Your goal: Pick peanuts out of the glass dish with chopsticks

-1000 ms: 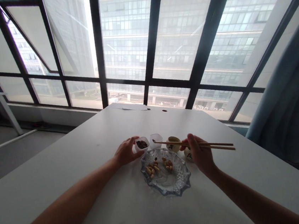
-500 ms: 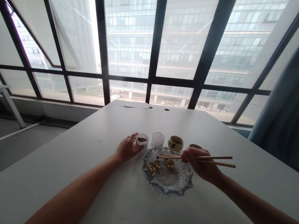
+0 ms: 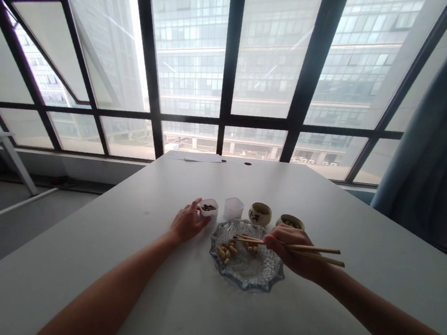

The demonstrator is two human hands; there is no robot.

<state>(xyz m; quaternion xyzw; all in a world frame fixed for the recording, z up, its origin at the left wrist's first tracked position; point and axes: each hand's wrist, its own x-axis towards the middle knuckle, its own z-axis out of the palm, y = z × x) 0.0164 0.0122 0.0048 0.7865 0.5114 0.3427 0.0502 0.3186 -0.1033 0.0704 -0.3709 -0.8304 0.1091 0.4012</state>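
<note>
My left hand (image 3: 187, 223) is curled around the side of a white plastic cup (image 3: 213, 214) with dark, seed-like pieces inside. In my right hand (image 3: 298, 253) is a pair of chopsticks (image 3: 323, 249), held over a scalloped clear glass bowl (image 3: 268, 281). The chopstick tips are above the bowl's far part; a small dark spot shows there, too small to name. Peanuts (image 3: 226, 251) lie in the bowl's left part, and more nuts (image 3: 251, 247) lie partly beneath the chopsticks.
Beyond the glass bowl stand another white plastic cup (image 3: 234, 209), a beige ceramic cup (image 3: 259, 215) with dark characters, and a second ceramic cup (image 3: 292, 220) holding small pieces, partly behind my right hand. Paper (image 3: 198, 158) lies at the white table's far end, by the windows.
My right hand has lowered slightly and tilted the chopsticks, their rear ends dropping. More of the right ceramic cup shows. My left hand stays at its cup; the whole view has shifted a little.
</note>
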